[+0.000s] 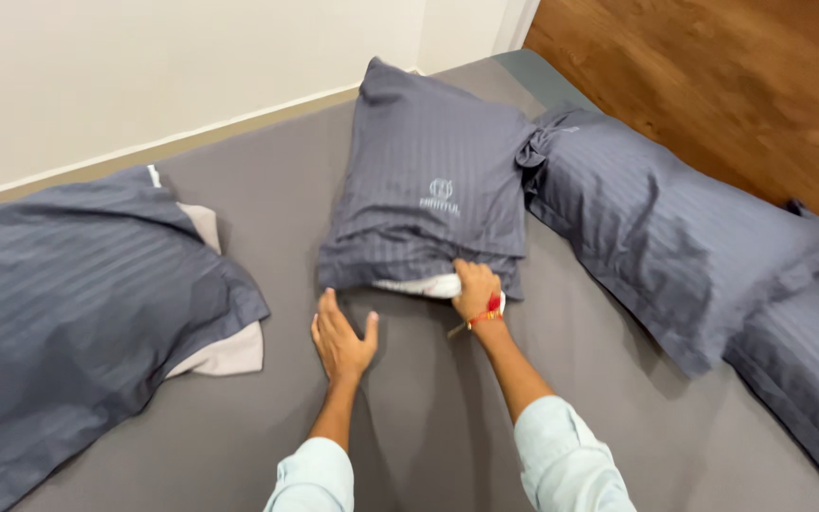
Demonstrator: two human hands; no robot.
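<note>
The right hand [477, 290] clenches the white inner pillow end [426, 284] poking from the open edge of the grey striped fabric pillowcase [433, 180]. The left hand [341, 338] lies released, palm flat on the grey bedsheet [267, 190], just beside that edge. Open sheet lies before both forearms; a second grey striped pillow [656, 237] crowds the right.

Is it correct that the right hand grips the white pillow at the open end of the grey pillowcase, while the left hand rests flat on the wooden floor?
Not quite. In the head view the left hand rests flat on the grey bedsheet, not on the wooden floor. The rest holds: the right hand grips the white pillow at the open end of the grey pillowcase.
</note>
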